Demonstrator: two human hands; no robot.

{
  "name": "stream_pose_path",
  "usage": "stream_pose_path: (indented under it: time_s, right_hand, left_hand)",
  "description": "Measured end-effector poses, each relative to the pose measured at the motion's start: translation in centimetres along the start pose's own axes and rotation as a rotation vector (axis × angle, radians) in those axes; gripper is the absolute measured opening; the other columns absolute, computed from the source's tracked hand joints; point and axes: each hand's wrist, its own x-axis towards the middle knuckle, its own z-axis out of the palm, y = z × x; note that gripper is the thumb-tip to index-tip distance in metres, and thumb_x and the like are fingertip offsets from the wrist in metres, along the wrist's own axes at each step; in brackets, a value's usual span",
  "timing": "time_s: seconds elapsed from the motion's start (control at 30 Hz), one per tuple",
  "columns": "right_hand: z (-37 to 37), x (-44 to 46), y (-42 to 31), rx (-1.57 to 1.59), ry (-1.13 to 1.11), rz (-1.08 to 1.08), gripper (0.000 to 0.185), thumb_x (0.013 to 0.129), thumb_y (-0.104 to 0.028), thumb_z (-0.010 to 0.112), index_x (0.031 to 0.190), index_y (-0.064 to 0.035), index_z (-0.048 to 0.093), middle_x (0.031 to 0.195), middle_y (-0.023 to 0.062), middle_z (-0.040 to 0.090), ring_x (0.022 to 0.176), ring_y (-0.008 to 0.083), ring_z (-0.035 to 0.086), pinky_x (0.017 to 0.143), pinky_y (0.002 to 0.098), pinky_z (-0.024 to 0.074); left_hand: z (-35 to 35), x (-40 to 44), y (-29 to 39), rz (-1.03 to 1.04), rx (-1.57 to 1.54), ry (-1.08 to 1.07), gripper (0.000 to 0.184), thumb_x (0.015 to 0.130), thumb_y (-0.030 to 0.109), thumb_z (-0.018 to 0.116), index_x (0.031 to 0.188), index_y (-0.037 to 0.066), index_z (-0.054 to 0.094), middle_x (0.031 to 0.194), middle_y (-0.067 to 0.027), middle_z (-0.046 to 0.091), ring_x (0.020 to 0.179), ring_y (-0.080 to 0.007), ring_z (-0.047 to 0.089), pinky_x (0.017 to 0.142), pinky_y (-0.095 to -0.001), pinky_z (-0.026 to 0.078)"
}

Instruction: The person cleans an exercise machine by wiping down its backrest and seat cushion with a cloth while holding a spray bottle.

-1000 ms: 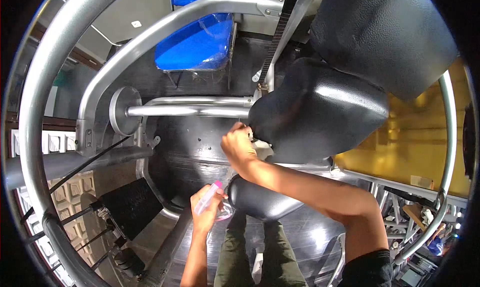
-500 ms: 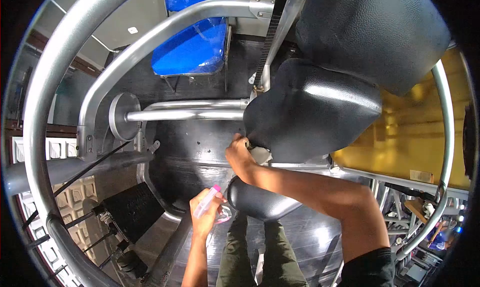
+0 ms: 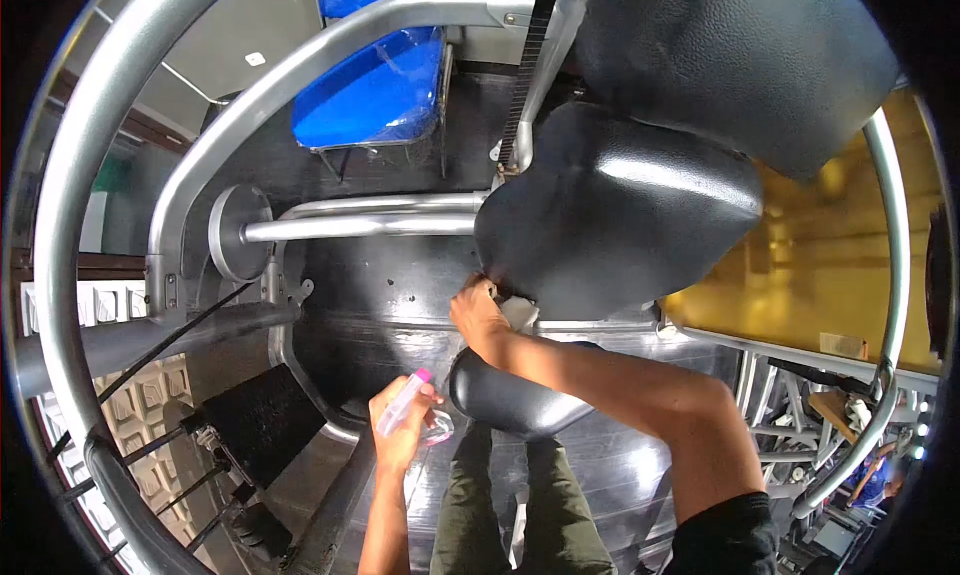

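Observation:
My left hand (image 3: 393, 437) is closed around a clear spray bottle (image 3: 438, 431) with a pink-tipped spray head, held low beside the small black pad (image 3: 490, 395). My right hand (image 3: 476, 313) has its fingers curled on a whitish cloth (image 3: 519, 313) at the lower left edge of the black padded seat (image 3: 620, 215). The cloth shows partly between that hand and the seat; its remainder is hidden. My right forearm passes across the small pad.
Silver tube frames (image 3: 370, 225) of a gym machine curve around the left and top. A blue chair (image 3: 370, 95) stands behind them. A black backrest (image 3: 740, 55) rises at upper right, beside a yellow panel (image 3: 820, 265). A black pedal-like block (image 3: 255, 425) is lower left.
The view has shifted slightly, so the frame and seat sit a little further left and up. Both hands keep their holds, the right one still at the seat's edge.

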Motion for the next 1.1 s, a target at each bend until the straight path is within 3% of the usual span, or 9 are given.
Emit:
stream_pose_path:
  time_s: [0.07, 0.13, 0.27, 0.33, 0.5, 0.57, 0.73, 0.93, 1.1]
  right_hand:
    - [-2.6, -0.7, 1.3, 0.04, -0.168, -0.043, 0.017, 0.085, -0.022, 0.059, 0.086, -0.014, 0.075, 0.087, 0.0029, 0.068, 0.096, 0.0298, 0.06, 0.068, 0.0447, 0.0492]
    - [-4.8, -1.7, 2.5, 0.085, -0.208, -0.008, 0.015, 0.082, -0.02, 0.062, 0.086, -0.0138, 0.075, 0.086, 0.0021, 0.068, 0.096, 0.0272, 0.058, 0.063, 0.0403, 0.0472]
    - [-6.7, -4.5, 6.3, 0.035, -0.028, -0.158, 0.016, 0.075, -0.024, 0.066, 0.081, -0.0108, 0.074, 0.079, -0.0001, 0.064, 0.086, 0.0199, 0.05, 0.056, 0.0334, 0.0402]
    - [-5.8, -5.5, 7.2, 0.108, 0.219, -0.165, 0.017, 0.074, -0.025, 0.065, 0.076, -0.0091, 0.072, 0.076, 0.0004, 0.06, 0.088, 0.0194, 0.049, 0.058, 0.0306, 0.0402]
    - [-3.1, -6.8, 6.9, 0.115, 0.272, -0.201, 0.018, 0.073, -0.024, 0.065, 0.077, -0.0075, 0.071, 0.081, 0.0011, 0.06, 0.091, 0.0203, 0.051, 0.06, 0.0303, 0.0434]
    - [-1.3, -7.0, 6.1, 0.099, 0.3, -0.184, 0.016, 0.076, -0.025, 0.064, 0.073, -0.013, 0.073, 0.08, -0.0008, 0.064, 0.091, 0.0204, 0.051, 0.059, 0.0303, 0.0446]
    - [-3.1, -7.4, 7.3, 0.179, 0.298, -0.179, 0.018, 0.078, -0.026, 0.063, 0.073, -0.011, 0.073, 0.082, -0.0002, 0.064, 0.092, 0.0201, 0.052, 0.06, 0.0304, 0.0488]
    - [-4.9, -8.1, 9.6, 0.241, 0.458, -0.129, 0.017, 0.076, -0.025, 0.066, 0.075, -0.0095, 0.071, 0.079, -0.001, 0.061, 0.092, 0.0186, 0.052, 0.061, 0.0283, 0.0494]
    - [-3.1, -8.8, 9.3, 0.259, 0.492, -0.144, 0.014, 0.076, -0.024, 0.065, 0.077, -0.0103, 0.07, 0.083, -0.0013, 0.06, 0.094, 0.0182, 0.052, 0.063, 0.0296, 0.0506]
  left_hand:
    - [0.0, 0.0, -0.2, -0.004, -0.002, -0.001, 0.008, 0.086, 0.005, 0.06, 0.083, -0.001, 0.064, 0.074, -0.0093, 0.067, 0.054, -0.0113, 0.057, 0.049, -0.0251, 0.046]
    - [0.2, 0.0, -0.5, -0.009, -0.009, 0.002, 0.008, 0.086, 0.005, 0.06, 0.083, -0.001, 0.064, 0.074, -0.0092, 0.067, 0.054, -0.0112, 0.056, 0.049, -0.025, 0.046]
    - [0.8, 0.1, -0.5, 0.009, 0.013, -0.011, 0.009, 0.087, 0.006, 0.061, 0.083, -0.001, 0.064, 0.074, -0.0091, 0.067, 0.053, -0.0111, 0.056, 0.049, -0.0251, 0.045]
    - [1.5, 0.0, -0.7, 0.006, 0.024, -0.023, 0.009, 0.087, 0.006, 0.061, 0.083, -0.001, 0.064, 0.074, -0.009, 0.067, 0.053, -0.0111, 0.056, 0.049, -0.0252, 0.045]
    - [3.0, 0.0, -0.6, 0.037, 0.007, -0.042, 0.009, 0.087, 0.005, 0.059, 0.082, -0.001, 0.064, 0.075, -0.0103, 0.067, 0.052, -0.0116, 0.056, 0.049, -0.0253, 0.045]
    - [3.3, -0.2, -0.7, 0.042, 0.003, -0.054, 0.01, 0.088, 0.005, 0.059, 0.082, 0.0, 0.064, 0.075, -0.0106, 0.067, 0.052, -0.0117, 0.055, 0.049, -0.0254, 0.045]
    - [4.3, -0.5, -0.9, 0.04, 0.042, -0.081, 0.011, 0.089, 0.006, 0.059, 0.082, 0.0, 0.065, 0.075, -0.0104, 0.067, 0.051, -0.0116, 0.055, 0.049, -0.0252, 0.045]
    - [5.6, -0.6, -0.8, 0.032, -0.016, -0.035, 0.019, 0.091, 0.014, 0.062, 0.079, -0.001, 0.065, 0.072, -0.0087, 0.066, 0.051, -0.0107, 0.054, 0.05, -0.0254, 0.044]
    - [6.1, -0.5, -1.4, 0.045, 0.112, -0.024, 0.026, 0.091, 0.019, 0.064, 0.075, -0.001, 0.064, 0.065, -0.0063, 0.063, 0.048, -0.0098, 0.053, 0.049, -0.0251, 0.043]
